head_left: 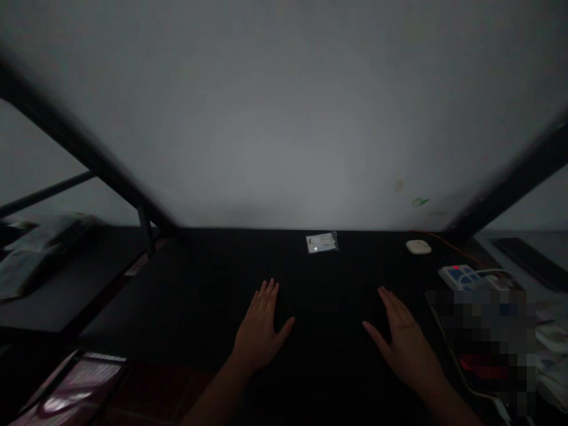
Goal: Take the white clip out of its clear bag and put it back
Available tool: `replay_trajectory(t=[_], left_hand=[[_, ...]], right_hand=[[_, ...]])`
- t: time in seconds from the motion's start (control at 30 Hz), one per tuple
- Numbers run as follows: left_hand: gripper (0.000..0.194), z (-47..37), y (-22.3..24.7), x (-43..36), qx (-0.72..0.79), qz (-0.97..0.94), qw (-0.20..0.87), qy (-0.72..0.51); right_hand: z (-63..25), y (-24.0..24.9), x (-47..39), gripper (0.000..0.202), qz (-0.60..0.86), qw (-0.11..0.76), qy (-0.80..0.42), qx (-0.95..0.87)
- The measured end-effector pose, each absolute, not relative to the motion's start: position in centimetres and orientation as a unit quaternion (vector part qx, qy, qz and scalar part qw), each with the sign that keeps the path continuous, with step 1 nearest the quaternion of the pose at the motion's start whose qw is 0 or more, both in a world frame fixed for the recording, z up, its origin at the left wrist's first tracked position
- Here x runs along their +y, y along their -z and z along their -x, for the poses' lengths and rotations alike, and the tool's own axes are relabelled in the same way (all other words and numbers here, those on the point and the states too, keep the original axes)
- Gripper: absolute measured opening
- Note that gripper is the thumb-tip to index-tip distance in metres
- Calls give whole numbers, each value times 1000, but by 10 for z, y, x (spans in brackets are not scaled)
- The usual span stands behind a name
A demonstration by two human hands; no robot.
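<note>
My left hand (261, 331) lies flat, palm down, on the black tabletop (199, 284), fingers stretched forward and thumb spread to the right. To the right, my right hand (402, 337) rests the same way, its thumb pointing left. Neither hand holds anything. Beyond them, near the wall, lies a small clear plastic packet (322, 242) with a white printed card or paper in it; I cannot make out its contents. A white computer mouse (418, 247) sits at the back right, apart from my right hand.
A power strip (459, 276) with a red light and cables stands at the right. Nearer lies a blurred-out flat object (483, 349). Slanted dark metal bars (89, 160) flank the table. A pinkish, shiny item (80, 384) is at lower left, and bags (39, 248) lie on the neighbouring table.
</note>
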State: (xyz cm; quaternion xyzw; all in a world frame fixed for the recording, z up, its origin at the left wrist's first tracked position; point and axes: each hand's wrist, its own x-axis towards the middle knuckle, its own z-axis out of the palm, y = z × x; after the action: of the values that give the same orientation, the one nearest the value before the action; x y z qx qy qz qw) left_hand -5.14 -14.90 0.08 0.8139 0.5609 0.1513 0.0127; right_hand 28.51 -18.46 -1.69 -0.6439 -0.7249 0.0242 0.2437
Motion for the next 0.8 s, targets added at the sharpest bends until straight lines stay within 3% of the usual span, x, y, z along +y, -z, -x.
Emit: replay_trajectory(t=[0.8], left_hand=[[69, 49, -1, -145, 569, -810, 22, -144]], right_hand=[[-281, 17, -184, 60, 654, 212, -13, -726]])
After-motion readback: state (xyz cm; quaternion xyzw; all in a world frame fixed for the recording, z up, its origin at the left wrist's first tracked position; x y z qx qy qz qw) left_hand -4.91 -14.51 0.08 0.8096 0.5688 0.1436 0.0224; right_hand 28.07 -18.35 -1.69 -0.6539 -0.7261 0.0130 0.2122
